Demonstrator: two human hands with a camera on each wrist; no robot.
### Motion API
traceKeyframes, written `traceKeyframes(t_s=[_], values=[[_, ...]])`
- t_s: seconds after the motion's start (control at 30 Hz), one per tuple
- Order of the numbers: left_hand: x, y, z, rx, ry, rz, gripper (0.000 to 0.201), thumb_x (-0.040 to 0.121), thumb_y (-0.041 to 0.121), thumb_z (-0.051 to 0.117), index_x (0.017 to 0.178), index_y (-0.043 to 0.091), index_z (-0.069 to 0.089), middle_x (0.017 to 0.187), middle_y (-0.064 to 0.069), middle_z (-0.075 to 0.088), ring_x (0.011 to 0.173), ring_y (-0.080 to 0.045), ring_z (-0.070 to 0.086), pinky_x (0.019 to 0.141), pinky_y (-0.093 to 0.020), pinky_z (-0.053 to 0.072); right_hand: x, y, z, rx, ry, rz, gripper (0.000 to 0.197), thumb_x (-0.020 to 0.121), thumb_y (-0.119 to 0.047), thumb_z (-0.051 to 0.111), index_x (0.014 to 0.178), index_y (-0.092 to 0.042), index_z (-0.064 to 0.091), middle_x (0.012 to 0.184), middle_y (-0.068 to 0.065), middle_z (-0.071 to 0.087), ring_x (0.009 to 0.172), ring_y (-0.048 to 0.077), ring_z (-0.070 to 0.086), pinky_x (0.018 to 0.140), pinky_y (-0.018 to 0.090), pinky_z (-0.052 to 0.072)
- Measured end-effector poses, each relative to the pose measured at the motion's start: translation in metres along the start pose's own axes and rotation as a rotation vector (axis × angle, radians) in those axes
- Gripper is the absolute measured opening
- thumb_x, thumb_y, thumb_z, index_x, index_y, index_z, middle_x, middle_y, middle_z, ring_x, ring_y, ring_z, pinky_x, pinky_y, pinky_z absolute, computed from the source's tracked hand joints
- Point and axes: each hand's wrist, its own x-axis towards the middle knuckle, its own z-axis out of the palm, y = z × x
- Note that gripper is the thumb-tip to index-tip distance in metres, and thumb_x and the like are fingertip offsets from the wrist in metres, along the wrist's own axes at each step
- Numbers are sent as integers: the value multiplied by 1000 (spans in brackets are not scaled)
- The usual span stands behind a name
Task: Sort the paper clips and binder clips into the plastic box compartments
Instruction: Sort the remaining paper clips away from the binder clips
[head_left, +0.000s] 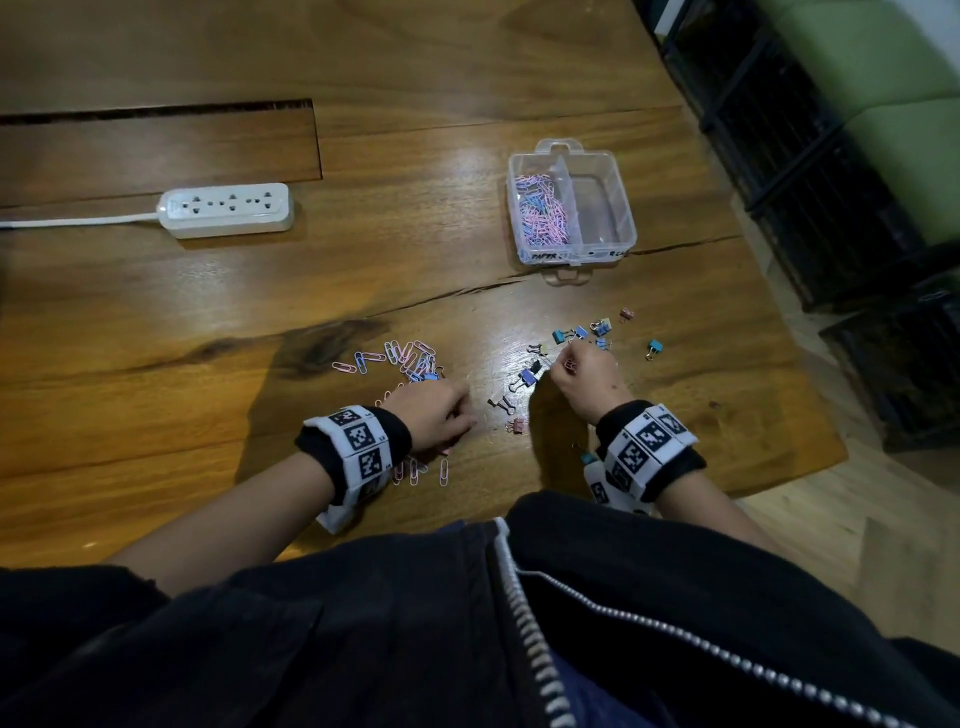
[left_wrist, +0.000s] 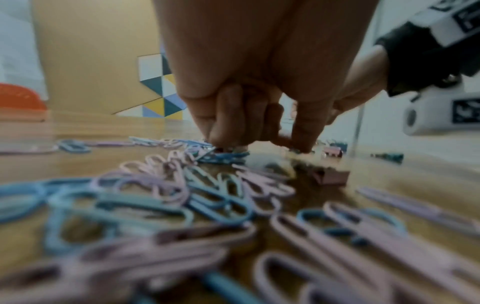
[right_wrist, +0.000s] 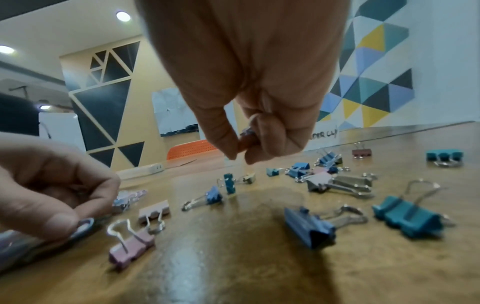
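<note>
A loose heap of pink and blue paper clips (head_left: 410, 358) (left_wrist: 207, 197) lies on the wooden table under and beyond my left hand (head_left: 462, 418) (left_wrist: 259, 148). Its curled fingers pinch clips against the tabletop, as the right wrist view also shows (right_wrist: 85, 205). Binder clips (head_left: 597, 330) (right_wrist: 309, 228) lie scattered to the right. My right hand (head_left: 566, 364) (right_wrist: 241, 152) hovers just above them, fist curled, pinching what looks like a small pink paper clip (right_wrist: 246, 131). The clear plastic box (head_left: 623, 208) stands farther back, with paper clips (head_left: 540, 208) in its left compartment.
A white power strip (head_left: 226, 210) with its cable lies at the far left. Black crates (head_left: 831, 182) stand past the table's right edge. A pink binder clip (head_left: 517, 426) (right_wrist: 130, 246) lies between my hands.
</note>
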Motion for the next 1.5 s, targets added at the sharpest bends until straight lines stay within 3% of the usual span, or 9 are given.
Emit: traceKeyframes(t_s=[0.23, 0.4, 0.6, 0.8, 0.9, 1.03, 1.13, 1.27, 1.5], values=[[-5, -3, -22, -1161, 42, -217, 29, 88, -7, 44, 65, 12, 41, 56, -5, 51, 32, -2, 45, 31, -13, 34, -4, 14, -5, 577, -65, 154, 18, 80, -4, 60, 70, -17, 51, 82, 3, 54, 78, 22, 54, 69, 30, 52], [-10, -7, -30, -1328, -47, -228, 27, 85, -12, 32, 77, 10, 46, 65, -7, 47, 35, -5, 50, 31, -13, 36, -13, 6, -5, 923, -213, 201, 23, 87, 6, 41, 85, -12, 55, 84, 3, 50, 62, 11, 43, 55, 19, 36], [-19, -23, -20, -935, -125, -205, 31, 84, 8, 60, 62, 16, 39, 57, 3, 44, 42, -3, 41, 42, -15, 36, -22, -2, 10, 1134, -459, 302, 26, 90, -10, 31, 68, -9, 44, 67, 4, 43, 56, 13, 39, 53, 22, 35], [-20, -18, -5, -3, -65, -91, 26, 79, 40, 66, 74, 22, 48, 71, 8, 54, 70, -14, 52, 59, -27, 38, -30, -19, 27, 561, -552, 67, 27, 81, -11, 62, 61, -16, 45, 64, -2, 49, 57, 9, 49, 59, 18, 42], [-16, -13, -6, -15, 7, -91, 20, 87, 38, 55, 100, 23, 62, 100, 0, 66, 96, -21, 61, 78, -30, 46, -37, -26, 42, 256, -535, -179, 21, 75, -7, 69, 69, -17, 52, 78, 3, 61, 79, 15, 62, 82, 32, 52], [-26, -22, -15, -70, 33, -116, 19, 86, 32, 60, 102, 22, 60, 104, -2, 66, 90, -18, 57, 76, -29, 46, -40, -34, 57, -132, -468, -403, 21, 83, -25, 61, 104, -22, 63, 106, 0, 67, 98, 17, 61, 92, 36, 47], [-42, -36, -17, 1, -17, -181, 45, 77, 37, 70, 112, 20, 48, 101, -1, 60, 83, -15, 50, 64, -26, 40, -36, -38, 58, -187, -443, -386, 25, 87, -24, 55, 111, -19, 60, 111, 1, 65, 102, 16, 58, 91, 29, 45], [-61, -54, -13, -117, -38, -327, 91, 57, 51, 79, 126, 17, 31, 130, -5, 49, 112, -21, 52, 94, -34, 45, -28, -30, 48, -190, -231, -233, 19, 88, -24, 53, 103, -13, 55, 107, 4, 59, 98, 18, 54, 82, 25, 43], [-66, -48, 9, -135, 45, -361, 93, 60, 48, 79, 130, 11, 31, 136, -8, 40, 120, -21, 46, 98, -30, 40, -46, -41, 73, -338, -533, -480, 57, 70, -37, 72, 120, -22, 47, 122, 5, 47, 112, 19, 43, 95, 34, 39]])
